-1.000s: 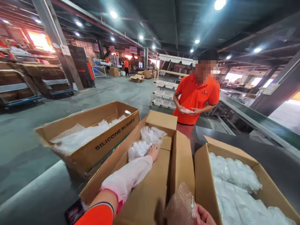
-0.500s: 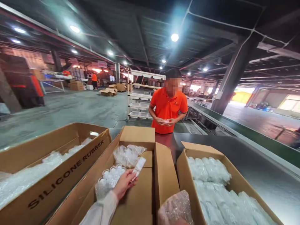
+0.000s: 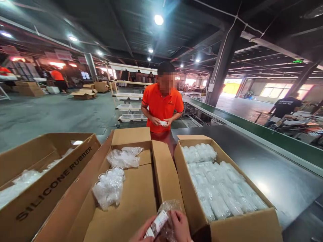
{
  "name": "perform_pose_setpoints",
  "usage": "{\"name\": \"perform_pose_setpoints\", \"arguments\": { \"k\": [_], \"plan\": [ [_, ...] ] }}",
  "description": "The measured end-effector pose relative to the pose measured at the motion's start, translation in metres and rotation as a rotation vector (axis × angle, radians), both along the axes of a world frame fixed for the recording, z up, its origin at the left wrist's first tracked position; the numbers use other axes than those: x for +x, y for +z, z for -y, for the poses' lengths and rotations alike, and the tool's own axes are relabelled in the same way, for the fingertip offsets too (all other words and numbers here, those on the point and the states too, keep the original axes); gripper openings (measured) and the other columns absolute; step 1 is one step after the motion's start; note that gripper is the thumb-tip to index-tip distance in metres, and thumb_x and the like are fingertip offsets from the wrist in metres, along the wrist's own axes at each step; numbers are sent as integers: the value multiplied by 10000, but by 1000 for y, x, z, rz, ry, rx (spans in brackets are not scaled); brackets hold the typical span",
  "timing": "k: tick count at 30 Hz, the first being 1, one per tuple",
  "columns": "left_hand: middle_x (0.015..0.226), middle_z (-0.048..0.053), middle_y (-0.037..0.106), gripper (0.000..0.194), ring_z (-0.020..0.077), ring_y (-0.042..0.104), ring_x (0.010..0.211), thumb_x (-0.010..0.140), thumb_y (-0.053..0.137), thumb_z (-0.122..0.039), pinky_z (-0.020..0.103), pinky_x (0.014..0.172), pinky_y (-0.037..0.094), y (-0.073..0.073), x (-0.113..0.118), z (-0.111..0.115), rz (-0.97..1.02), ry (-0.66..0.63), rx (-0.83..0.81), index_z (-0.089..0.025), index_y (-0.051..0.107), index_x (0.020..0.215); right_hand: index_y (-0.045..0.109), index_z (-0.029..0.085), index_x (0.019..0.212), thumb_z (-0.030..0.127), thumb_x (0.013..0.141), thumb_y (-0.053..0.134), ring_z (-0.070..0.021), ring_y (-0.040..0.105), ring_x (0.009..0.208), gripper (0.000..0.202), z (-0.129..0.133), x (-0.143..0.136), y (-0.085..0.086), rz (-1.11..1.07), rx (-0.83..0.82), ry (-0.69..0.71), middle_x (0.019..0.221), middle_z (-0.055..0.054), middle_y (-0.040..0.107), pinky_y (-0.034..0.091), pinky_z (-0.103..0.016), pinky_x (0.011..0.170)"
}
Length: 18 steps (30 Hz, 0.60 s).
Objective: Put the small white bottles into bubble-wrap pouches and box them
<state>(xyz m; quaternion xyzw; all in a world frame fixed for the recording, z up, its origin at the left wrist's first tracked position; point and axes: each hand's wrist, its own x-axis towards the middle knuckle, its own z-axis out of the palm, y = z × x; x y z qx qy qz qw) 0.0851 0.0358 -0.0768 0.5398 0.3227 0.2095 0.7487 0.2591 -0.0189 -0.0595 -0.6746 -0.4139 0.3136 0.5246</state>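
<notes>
Low in the view, my left hand (image 3: pixel 145 232) holds a small white printed packet (image 3: pixel 157 223). My right hand (image 3: pixel 179 226) pinches a crinkled clear plastic bag (image 3: pixel 170 205) right beside the packet. Both hands are close together, above the near end of the middle cardboard box (image 3: pixel 133 195). Inside that box lie a clear bag of round-ended white pieces (image 3: pixel 109 186) and another clear bag (image 3: pixel 124 157) behind it. The right cardboard box (image 3: pixel 230 163) holds several rows of clear-wrapped white pieces (image 3: pixel 214 185).
A left box marked SILICONE RUBBER (image 3: pixel 55 178) contains clear bags. Across the metal table (image 3: pixel 252 154) a person in an orange shirt (image 3: pixel 164 104) holds a small white item. A green conveyor (image 3: pixel 242 129) runs along the right, and a rack (image 3: pixel 128 107) stands behind.
The view has turned right. My left hand has moved from over the middle box, bringing the white packet down beside the plastic bag. My right hand now shows clearly at the bag.
</notes>
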Motion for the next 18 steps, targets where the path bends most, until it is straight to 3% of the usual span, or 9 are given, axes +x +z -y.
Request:
{"name": "perform_pose_setpoints", "arguments": {
  "k": [2, 4, 6, 8, 10, 13, 15, 18],
  "plan": [
    [1119, 14, 669, 481, 258, 546, 1116, 576, 695, -154, 374, 1045, 333, 12, 3, 5, -38, -68, 94, -295, 688, 1036, 701, 154, 715, 695, 835, 346, -227, 619, 658, 658, 9, -1, 10, 174, 51, 42, 679, -92, 671, 495, -319, 599],
    [904, 23, 703, 358, 221, 620, 900, 590, 698, -149, 336, 902, 443, 21, 9, 12, -43, -60, 33, -254, 710, 932, 699, 182, 718, 589, 905, 310, -212, 612, 649, 594, 18, -6, 21, 420, 130, 198, 659, -80, 657, 472, -301, 588],
    [680, -2, 644, 206, 147, 582, 607, 632, 705, -230, 275, 652, 483, 26, 15, 19, 47, 59, -207, -216, 694, 837, 705, 208, 778, 494, 945, 290, -191, 610, 629, 531, 26, -12, 32, 620, 221, 308, 658, -67, 646, 449, -277, 564],
    [625, -19, 600, 178, 94, 514, 501, 644, 717, -293, 219, 522, 430, 31, 20, 26, 239, 197, -505, -186, 662, 776, 703, 220, 890, 426, 962, 298, -174, 612, 625, 461, 32, -17, 42, 722, 292, 318, 694, -64, 649, 435, -256, 548],
    [693, -9, 626, 212, 80, 548, 573, 599, 756, -247, 196, 571, 442, 38, 22, 32, 422, 260, -665, -166, 652, 764, 691, 217, 977, 380, 968, 312, -163, 607, 619, 412, 36, -20, 51, 793, 342, 314, 706, -62, 644, 426, -246, 541],
    [725, 1, 645, 287, 103, 589, 688, 531, 789, -111, 211, 702, 469, 53, 22, 39, 449, 210, -537, -143, 665, 788, 683, 217, 1016, 349, 969, 329, -151, 585, 600, 381, 37, -23, 59, 902, 392, 392, 690, -55, 628, 413, -237, 531],
    [714, 11, 650, 297, 123, 598, 704, 527, 799, -102, 230, 720, 475, 59, 21, 40, 418, 186, -433, -126, 671, 794, 681, 214, 1029, 330, 970, 337, -147, 582, 609, 367, 37, -24, 62, 946, 435, 433, 697, -56, 631, 412, -233, 535],
    [748, 23, 662, 252, 115, 594, 687, 575, 775, -147, 220, 682, 481, 57, 18, 38, 463, 291, -526, -124, 667, 801, 676, 200, 1061, 308, 966, 363, -140, 578, 606, 345, 36, -25, 64, 982, 476, 421, 685, -55, 629, 413, -224, 533]
  ]
}}
